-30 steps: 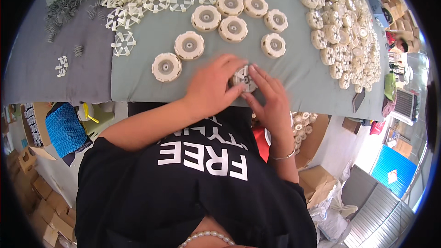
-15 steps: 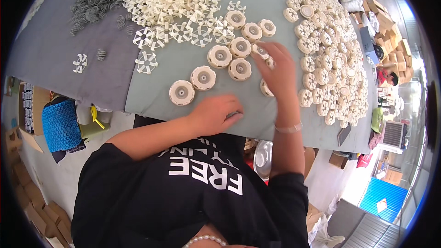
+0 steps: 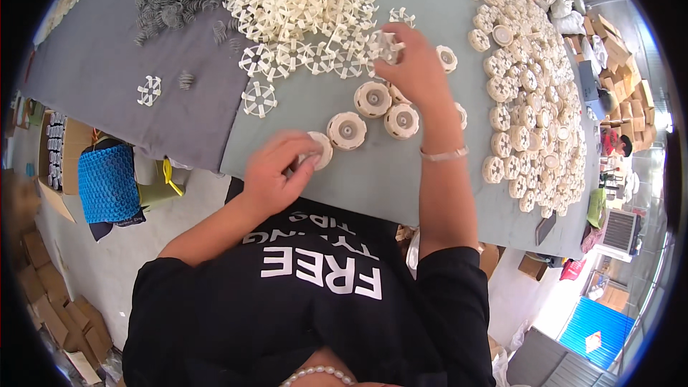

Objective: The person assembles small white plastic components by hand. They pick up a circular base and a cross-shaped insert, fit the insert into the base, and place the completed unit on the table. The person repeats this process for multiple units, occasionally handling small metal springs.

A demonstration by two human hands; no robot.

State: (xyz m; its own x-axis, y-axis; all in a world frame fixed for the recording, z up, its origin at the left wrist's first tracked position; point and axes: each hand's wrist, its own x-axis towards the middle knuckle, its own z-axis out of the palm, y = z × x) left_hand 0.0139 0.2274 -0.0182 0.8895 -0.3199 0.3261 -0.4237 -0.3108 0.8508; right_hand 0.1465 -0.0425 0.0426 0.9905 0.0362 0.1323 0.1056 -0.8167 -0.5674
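The left hand curled over a round cream disc at the desk's near edge, fingers closed on its rim. The right hand pinched a spoked white wheel beside the heap. Three more ribbed plastic discs lay between the hands.

- The cream round part near the table's front edge is half covered by the left hand.
- The spoked piece is partly hidden by the right hand's fingers.
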